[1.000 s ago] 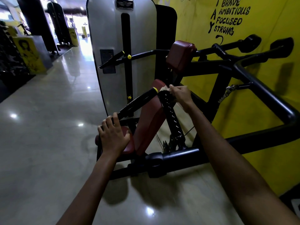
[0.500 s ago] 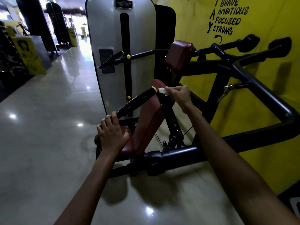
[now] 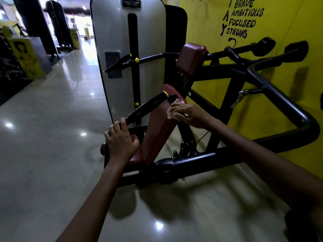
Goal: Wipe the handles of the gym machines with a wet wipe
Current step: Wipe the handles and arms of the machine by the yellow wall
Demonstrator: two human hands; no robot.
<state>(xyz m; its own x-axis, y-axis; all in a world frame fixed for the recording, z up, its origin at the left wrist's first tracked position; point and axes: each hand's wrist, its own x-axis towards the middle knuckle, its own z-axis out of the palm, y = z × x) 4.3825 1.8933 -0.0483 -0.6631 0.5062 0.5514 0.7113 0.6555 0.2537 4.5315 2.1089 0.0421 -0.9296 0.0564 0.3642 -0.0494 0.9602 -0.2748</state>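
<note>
Wiping in progress: right hand (image 3: 189,114) grips the wet wipe (image 3: 172,111) around one near handle (image 3: 173,98), left hand (image 3: 120,142) grasps the adjacent handle (image 3: 146,106); far handles (image 3: 118,64) judged outstanding.

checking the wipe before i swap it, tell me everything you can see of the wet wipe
The wet wipe is a small white sheet, thin and crumpled, bunched into a wad rather than spread flat. The right hand holds it with fingers curled over it, so only its left edge and a lower corner show. It is pressed on the black handle just below that handle's rounded end, in front of the dark red pad. Wetness and dirt cannot be told.
</note>
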